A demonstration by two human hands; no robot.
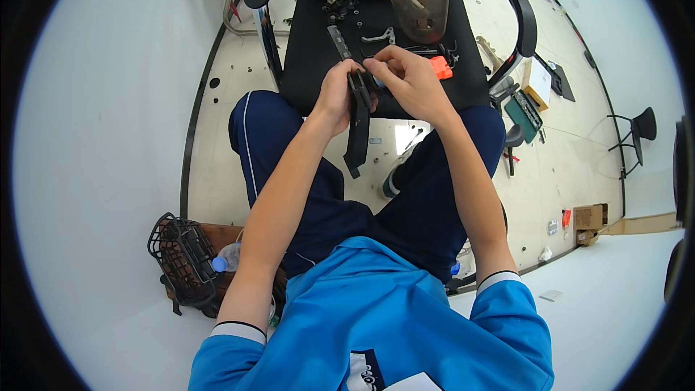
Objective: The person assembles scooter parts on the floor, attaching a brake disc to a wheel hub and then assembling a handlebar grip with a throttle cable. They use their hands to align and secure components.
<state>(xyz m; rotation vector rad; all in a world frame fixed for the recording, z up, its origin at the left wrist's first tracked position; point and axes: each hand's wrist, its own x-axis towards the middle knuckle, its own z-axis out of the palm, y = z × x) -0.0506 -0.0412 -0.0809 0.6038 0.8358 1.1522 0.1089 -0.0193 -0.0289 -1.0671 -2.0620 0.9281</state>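
Observation:
My left hand [334, 95] is closed around a long, dark, angled bar-like part [358, 130], whose lower end hangs down between my knees. At the upper end of that part, my right hand [414, 81] has its thumb and forefinger pinched together. Whatever lies between those fingertips is too small to make out. Just beyond my hands, a grey flat strip [338, 41] rests on the black chair seat [307, 43]. A silver lever [381, 35] lies there too, and an orange object [440, 67] sits right of my right hand.
A smoky translucent cover [426, 18] and metal parts occupy the seat's far side. Armrests [527, 25] flank it. At lower left stand a black wire basket [177, 261] and a bottle [229, 256]. A green case [523, 116] and a box [537, 81] lie on the floor at right.

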